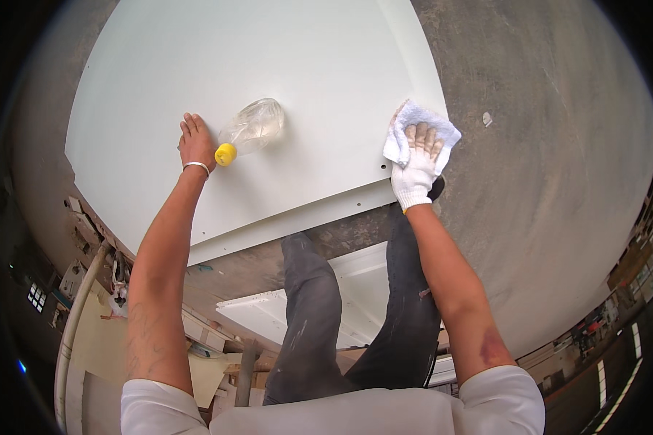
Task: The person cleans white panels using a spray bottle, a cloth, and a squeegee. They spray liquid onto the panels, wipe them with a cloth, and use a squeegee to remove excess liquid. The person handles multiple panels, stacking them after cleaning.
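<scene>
Nearest, between the person's forearms, are dark-trousered legs [313,308]. Ahead, the bare left hand [196,143] rests palm-down, fingers straight and holding nothing, on a pale panel [326,116], seemingly as a brace. The gloved right hand [418,157] spreads over a white cloth [418,114] at the panel's right edge, apparently for even pressure; whether it pinches any fold cannot be told. Just right of the left hand lies a clear bottle [254,127], perhaps kept within reach.
</scene>
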The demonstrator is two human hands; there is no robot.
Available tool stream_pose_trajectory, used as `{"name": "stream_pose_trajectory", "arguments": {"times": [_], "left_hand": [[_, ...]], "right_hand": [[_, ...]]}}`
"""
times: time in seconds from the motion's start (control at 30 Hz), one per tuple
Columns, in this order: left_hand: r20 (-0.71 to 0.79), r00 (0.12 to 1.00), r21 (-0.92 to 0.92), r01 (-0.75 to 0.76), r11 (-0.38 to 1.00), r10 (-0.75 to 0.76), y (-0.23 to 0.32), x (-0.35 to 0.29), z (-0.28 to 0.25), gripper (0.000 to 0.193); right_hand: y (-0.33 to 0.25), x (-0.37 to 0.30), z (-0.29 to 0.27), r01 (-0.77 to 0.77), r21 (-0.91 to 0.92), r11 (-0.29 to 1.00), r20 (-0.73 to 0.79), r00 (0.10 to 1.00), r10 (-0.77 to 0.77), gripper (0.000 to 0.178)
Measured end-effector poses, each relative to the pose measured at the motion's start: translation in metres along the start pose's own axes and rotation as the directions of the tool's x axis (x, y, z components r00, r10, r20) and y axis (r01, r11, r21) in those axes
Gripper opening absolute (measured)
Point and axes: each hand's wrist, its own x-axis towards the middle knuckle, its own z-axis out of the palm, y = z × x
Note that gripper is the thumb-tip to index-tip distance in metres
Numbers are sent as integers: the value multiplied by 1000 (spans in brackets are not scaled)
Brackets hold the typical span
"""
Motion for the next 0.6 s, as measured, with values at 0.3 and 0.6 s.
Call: {"name": "stream_pose_trajectory", "arguments": {"times": [0.3,0.6], "left_hand": [[17,973,-1000,13,-21,-229,83,-90,-45,109],[361,740,-917,171,-361,-568,180,-102,-54,57]], "right_hand": [[-11,133,-53,453,225,862,-19,887,-461,61],[27,185,-96,719,315,620,115,620,-776,49]]}}
